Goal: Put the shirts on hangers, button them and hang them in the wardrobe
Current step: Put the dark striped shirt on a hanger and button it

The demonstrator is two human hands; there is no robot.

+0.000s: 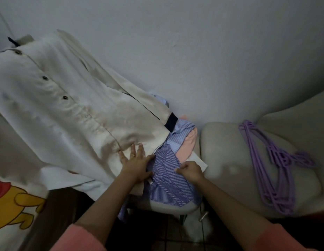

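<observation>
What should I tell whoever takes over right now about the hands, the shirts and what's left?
Left hand: flat and open on the hem of the cream shirt.
Right hand: closed on the blue striped shirt.
Cream shirt is spread out with its upper dark buttons fastened; whether it is on a hanger cannot be seen.
Striped and peach shirts are piled on the seat, unhung.
Purple hangers lie on the sofa.
Left: hang, button, move all to wardrobe.

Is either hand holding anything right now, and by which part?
The right hand pinches a fold of the blue striped shirt. The left hand lies flat, fingers spread, on the cream shirt, no grip.
</observation>
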